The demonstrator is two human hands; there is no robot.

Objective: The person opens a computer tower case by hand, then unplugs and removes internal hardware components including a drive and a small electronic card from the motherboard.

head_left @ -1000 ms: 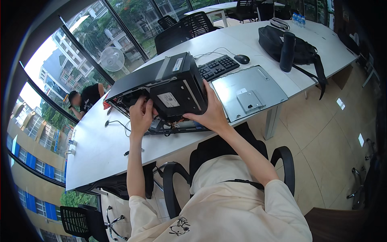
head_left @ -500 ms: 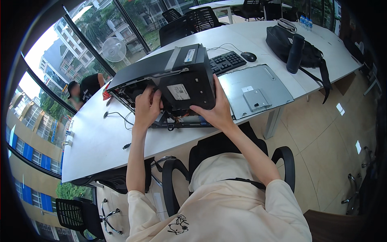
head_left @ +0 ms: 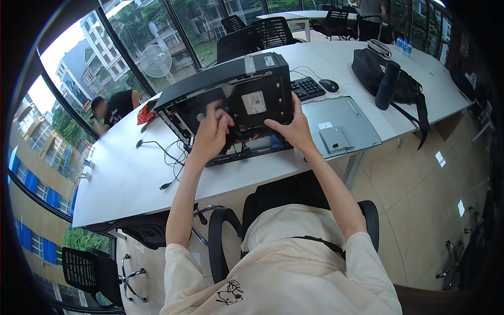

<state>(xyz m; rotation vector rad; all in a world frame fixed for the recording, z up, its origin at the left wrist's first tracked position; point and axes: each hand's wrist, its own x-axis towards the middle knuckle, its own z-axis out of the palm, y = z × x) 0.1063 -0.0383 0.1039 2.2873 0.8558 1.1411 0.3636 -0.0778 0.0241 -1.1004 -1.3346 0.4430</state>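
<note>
On the left of the white table (head_left: 126, 178) loose black cables (head_left: 165, 157) lie just beside the open computer case (head_left: 231, 105), which stands near the table's front edge. The left hand (head_left: 210, 134) reaches inside it with fingers curled, but I cannot tell what they pinch. The right hand (head_left: 291, 128) is spread and pressed against a black box part (head_left: 257, 100) that carries a white square label; a pale tape strip sits on the case top. I think the tilted case may slip toward the edge, or a cable may snag. Further right, the grey side panel (head_left: 341, 126) carries a small white sticker
</note>
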